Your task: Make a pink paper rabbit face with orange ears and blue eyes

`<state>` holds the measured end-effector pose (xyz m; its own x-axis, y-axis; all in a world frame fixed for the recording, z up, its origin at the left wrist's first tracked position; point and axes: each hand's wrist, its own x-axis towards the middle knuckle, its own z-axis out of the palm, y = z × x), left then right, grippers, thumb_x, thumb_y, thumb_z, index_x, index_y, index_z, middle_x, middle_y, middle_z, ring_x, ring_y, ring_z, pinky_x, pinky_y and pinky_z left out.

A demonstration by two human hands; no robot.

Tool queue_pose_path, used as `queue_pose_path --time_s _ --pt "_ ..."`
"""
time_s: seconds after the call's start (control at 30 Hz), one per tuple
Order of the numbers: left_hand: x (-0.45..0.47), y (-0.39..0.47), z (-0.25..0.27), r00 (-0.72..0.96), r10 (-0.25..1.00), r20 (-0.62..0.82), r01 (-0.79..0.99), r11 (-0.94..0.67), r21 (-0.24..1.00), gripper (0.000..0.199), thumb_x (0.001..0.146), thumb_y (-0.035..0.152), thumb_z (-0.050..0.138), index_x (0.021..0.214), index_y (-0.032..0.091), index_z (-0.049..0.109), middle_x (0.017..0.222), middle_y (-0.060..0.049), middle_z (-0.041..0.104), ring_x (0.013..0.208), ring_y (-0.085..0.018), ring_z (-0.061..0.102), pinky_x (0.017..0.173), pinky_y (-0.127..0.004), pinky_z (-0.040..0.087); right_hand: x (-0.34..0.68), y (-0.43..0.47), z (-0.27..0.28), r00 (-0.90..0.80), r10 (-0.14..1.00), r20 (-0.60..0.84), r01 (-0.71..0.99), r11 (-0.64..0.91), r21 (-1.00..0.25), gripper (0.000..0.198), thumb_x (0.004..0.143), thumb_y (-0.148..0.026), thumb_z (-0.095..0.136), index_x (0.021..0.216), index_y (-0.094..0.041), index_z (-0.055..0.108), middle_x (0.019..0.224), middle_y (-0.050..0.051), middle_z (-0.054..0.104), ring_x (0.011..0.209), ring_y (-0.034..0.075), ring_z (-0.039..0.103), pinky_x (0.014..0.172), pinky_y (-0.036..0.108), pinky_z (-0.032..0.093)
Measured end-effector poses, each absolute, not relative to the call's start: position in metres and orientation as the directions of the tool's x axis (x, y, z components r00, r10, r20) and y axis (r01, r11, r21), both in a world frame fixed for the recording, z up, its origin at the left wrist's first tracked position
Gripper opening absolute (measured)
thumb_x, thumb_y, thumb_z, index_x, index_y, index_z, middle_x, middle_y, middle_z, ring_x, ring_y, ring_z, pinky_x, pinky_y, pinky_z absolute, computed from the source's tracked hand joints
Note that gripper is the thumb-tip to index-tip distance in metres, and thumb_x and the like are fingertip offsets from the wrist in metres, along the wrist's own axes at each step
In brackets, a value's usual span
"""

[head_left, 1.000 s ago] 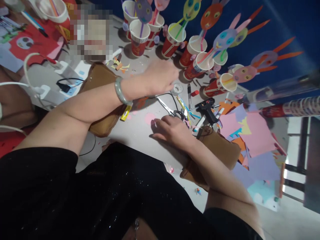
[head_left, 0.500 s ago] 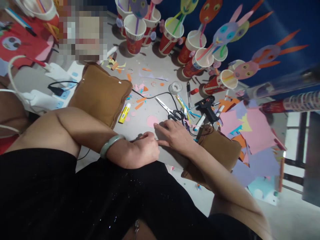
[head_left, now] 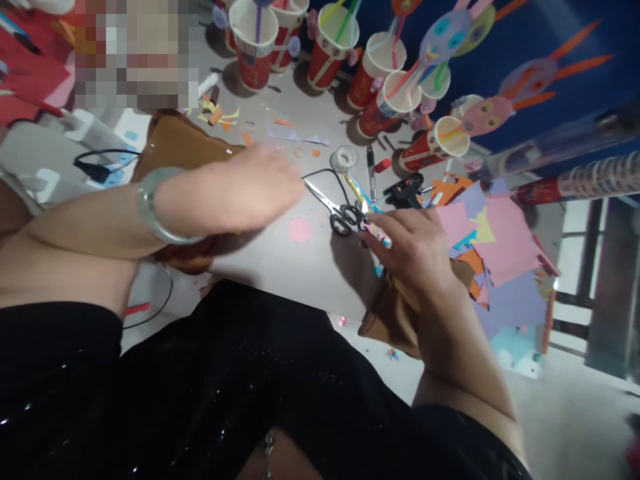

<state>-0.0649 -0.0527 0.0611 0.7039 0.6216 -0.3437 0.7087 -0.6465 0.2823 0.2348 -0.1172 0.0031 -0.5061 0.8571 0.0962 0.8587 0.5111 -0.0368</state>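
My left hand (head_left: 240,190), with a pale green bangle at the wrist, hovers blurred over the table beside the brown cushion (head_left: 180,140). Its fingers are hidden from me, and the yellow glue stick does not show. To the right, my right hand (head_left: 415,250) is above the other brown cushion (head_left: 397,313), thumb and fingers apart, near the handles of the black-handled scissors (head_left: 341,217). A pink paper circle (head_left: 300,229) lies flat between my hands. Behind the scissors are a roll of clear tape (head_left: 344,159) and a black pen (head_left: 371,163).
Red paper cups (head_left: 255,53) with straws and paper faces line the back. A black glue gun (head_left: 405,190) lies to the right, near coloured paper sheets (head_left: 515,233). A power strip (head_left: 120,157) with plugs stands at left. Paper scraps (head_left: 220,117) are scattered about.
My left hand has moved left and up, away from my right hand, now covering the glue stick's place. My right hand has moved right, off the spot by the pink circle.
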Motion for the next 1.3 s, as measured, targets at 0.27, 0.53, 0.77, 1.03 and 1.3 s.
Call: queue_pose_path --time_s 0.27,0.53,0.77,1.03,1.3 --pt "-0.098 -0.052 0.029 0.633 0.734 -0.246 0.739 -0.667 -0.089 0.043 0.098 0.046 0.055 0.116 0.008 0.066 0.103 -0.014 0.067 0.075 -0.016 0.048 0.066 -0.030 0.027 0.269 -0.135 0.005 -0.378 0.916 0.137 0.920 0.388 -0.059 0.036 0.102 -0.048 0.053 0.105 -0.020 0.076 0.081 0.013 0.074 0.078 0.026 0.065 0.078 0.042 0.040" --pt "-0.105 -0.046 0.015 0.427 0.789 -0.442 0.895 -0.437 0.085 0.036 0.082 0.046 0.068 0.069 0.013 0.066 0.069 -0.008 0.057 0.085 -0.026 0.061 0.075 -0.032 0.035 0.249 -0.138 -0.006 -0.531 0.845 0.065 0.837 0.535 -0.114 0.029 0.101 -0.039 0.053 0.107 -0.021 0.075 0.083 0.011 0.074 0.077 0.024 0.065 0.072 0.039 0.040" --pt "-0.106 -0.027 0.041 0.469 0.790 -0.396 0.859 -0.302 0.414 0.031 0.081 0.045 0.063 0.073 0.015 0.070 0.062 -0.001 0.053 0.068 -0.015 0.055 0.067 -0.029 0.033 0.197 -0.138 -0.003 -0.719 0.680 0.142 0.673 0.733 -0.104 0.030 0.105 -0.030 0.047 0.119 -0.020 0.072 0.074 0.004 0.069 0.068 0.018 0.057 0.071 0.034 0.038" --pt "-0.055 -0.053 0.032 0.607 0.676 -0.418 0.702 -0.210 0.680 0.033 0.089 0.044 0.060 0.086 0.014 0.073 0.064 -0.002 0.057 0.056 -0.010 0.050 0.058 -0.026 0.032 0.137 -0.125 0.004 -0.833 0.545 0.096 0.548 0.836 0.015 0.047 0.107 -0.016 0.027 0.133 -0.021 0.067 0.075 0.005 0.065 0.070 0.018 0.054 0.066 0.036 0.033" --pt "-0.054 -0.086 0.034 0.692 0.674 -0.258 0.720 -0.625 0.301 0.049 0.105 0.044 0.042 0.092 0.011 0.077 0.084 -0.012 0.073 0.078 -0.022 0.068 0.072 -0.032 0.046 0.174 -0.119 -0.026 -0.693 0.636 0.340 0.666 0.745 -0.037 0.026 0.104 -0.024 0.046 0.114 -0.021 0.070 0.070 0.002 0.066 0.063 0.016 0.054 0.065 0.035 0.036"
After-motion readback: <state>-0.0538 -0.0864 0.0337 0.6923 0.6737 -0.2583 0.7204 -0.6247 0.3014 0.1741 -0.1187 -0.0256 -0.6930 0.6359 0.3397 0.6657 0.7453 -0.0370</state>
